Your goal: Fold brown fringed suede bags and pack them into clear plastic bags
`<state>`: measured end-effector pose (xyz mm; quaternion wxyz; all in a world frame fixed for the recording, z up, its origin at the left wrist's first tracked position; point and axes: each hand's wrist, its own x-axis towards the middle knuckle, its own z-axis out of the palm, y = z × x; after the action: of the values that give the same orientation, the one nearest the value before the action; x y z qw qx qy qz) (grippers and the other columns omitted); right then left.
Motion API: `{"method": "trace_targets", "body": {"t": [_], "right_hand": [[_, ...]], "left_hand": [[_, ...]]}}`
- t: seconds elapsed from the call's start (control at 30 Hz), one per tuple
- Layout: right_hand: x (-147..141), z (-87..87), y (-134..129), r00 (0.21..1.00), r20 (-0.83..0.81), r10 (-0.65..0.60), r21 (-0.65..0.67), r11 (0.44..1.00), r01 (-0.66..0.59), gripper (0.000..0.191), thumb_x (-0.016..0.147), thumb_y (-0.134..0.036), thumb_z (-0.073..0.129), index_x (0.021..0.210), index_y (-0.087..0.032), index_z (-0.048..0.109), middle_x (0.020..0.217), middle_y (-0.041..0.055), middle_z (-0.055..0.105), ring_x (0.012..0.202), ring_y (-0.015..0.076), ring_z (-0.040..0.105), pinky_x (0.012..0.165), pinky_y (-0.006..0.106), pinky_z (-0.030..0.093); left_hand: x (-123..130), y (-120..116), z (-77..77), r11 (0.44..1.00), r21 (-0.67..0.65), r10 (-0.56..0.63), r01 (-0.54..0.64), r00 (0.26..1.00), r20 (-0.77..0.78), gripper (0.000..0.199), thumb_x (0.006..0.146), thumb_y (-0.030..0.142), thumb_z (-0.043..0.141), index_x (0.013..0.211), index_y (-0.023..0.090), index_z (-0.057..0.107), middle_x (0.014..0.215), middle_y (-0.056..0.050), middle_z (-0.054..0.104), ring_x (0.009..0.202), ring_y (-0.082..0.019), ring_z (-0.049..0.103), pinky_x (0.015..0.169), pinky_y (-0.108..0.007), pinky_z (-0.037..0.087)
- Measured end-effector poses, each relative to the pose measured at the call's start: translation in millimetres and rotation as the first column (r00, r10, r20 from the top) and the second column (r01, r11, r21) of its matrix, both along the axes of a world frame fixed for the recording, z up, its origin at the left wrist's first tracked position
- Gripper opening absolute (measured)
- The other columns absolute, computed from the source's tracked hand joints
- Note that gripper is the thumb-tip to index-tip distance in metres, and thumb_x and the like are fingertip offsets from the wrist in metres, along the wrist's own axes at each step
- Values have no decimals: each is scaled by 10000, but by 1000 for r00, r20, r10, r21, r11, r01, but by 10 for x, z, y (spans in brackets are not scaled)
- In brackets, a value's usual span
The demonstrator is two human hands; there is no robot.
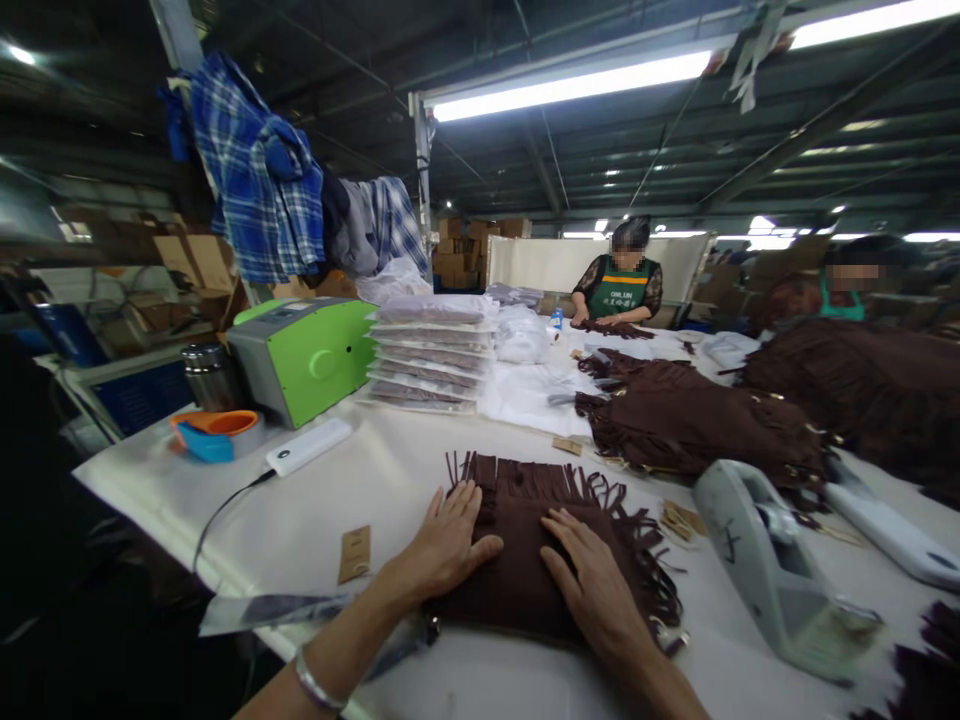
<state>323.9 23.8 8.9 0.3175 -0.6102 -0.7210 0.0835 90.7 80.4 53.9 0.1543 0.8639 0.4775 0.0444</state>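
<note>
A dark brown fringed bag [525, 570] lies flat on the white table in front of me, its fringe spread along the far and right edges. My left hand [450, 540] rests on its left part, fingers stretched toward the fringe. On the right half lies my right hand [589, 570], palm down with fingers extended. Neither hand grips anything. Metal clasps show at the bag's near corners. A brown paper tag [355, 555] lies left of my left hand, and a clear plastic bag [277, 610] is by the near table edge, partly behind my left forearm.
A grey tape dispenser [772, 570] stands at right, before piled brown fringed bags [697, 415]. Stacked plastic-wrapped packages [427, 355] and a green machine [315, 350] stand behind. A white power bank [309, 447] and orange tape dispenser [217, 430] lie left. A co-worker [622, 285] handles brown material opposite.
</note>
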Motion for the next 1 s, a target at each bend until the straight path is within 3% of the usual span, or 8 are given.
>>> {"method": "trace_targets", "body": {"t": [0.13,0.23,0.33,0.4,0.47,0.57,0.83,1.0], "right_hand": [[-4,-33,23,1000,22,-1,35,999,0,396,921,-359,483,1262,-206,612,1365,76,568,1308,262,468,1116,466,353],[-4,-33,24,1000,13,-2,40,999,1,395,917,-346,488,1258,-193,617,1355,85,576,1300,270,478,1108,473,364],[-6,-23,20,1000,-6,-4,42,999,5,390,909,-337,505,1249,-186,623,1343,88,585,1296,273,482,1108,471,363],[-5,-17,22,1000,-19,-2,43,999,3,384,902,-331,518,1240,-186,630,1337,87,590,1292,273,485,1107,464,365],[-2,-14,27,1000,-29,1,45,999,1,381,897,-329,525,1234,-188,633,1331,89,595,1286,273,490,1103,459,368],[3,-13,32,999,-38,3,48,999,-2,381,897,-332,525,1234,-192,633,1328,90,597,1280,273,495,1098,455,374],[14,30,20,999,-32,19,-5,1000,-19,383,912,-327,518,1249,-178,620,1345,90,581,1291,266,480,1107,450,359],[9,66,10,999,-35,17,-29,999,-18,384,914,-317,515,1259,-179,613,1353,88,574,1300,260,470,1114,443,348]], "left_hand": [[235,-53,27,996,-11,-82,83,995,62,798,931,661,255,1505,106,233,1574,-162,189,1467,-274,121,1187,-500,78],[251,7,106,988,14,-154,155,960,235,639,968,541,327,1490,174,287,1565,-110,272,1442,-223,241,1176,-401,209],[90,144,231,982,184,-10,-45,958,286,368,957,309,408,1286,196,530,1323,-89,573,1211,-185,529,1023,-308,411],[-48,227,293,950,265,108,-164,971,215,229,906,196,439,1034,179,629,1046,-74,659,986,-187,606,895,-302,463],[-142,273,309,944,286,133,-167,982,134,158,855,152,486,875,184,639,905,-56,650,881,-196,601,831,-315,456],[-141,292,261,951,284,110,-120,993,53,120,815,147,540,795,204,644,858,-39,642,879,-212,586,826,-333,422],[-5,336,233,957,252,155,-143,987,-29,150,788,129,517,812,217,636,865,-14,648,852,-175,590,765,-271,411],[-77,342,226,933,275,259,-231,964,-68,223,758,81,479,877,195,628,954,-62,636,950,-226,571,853,-344,394]]}}
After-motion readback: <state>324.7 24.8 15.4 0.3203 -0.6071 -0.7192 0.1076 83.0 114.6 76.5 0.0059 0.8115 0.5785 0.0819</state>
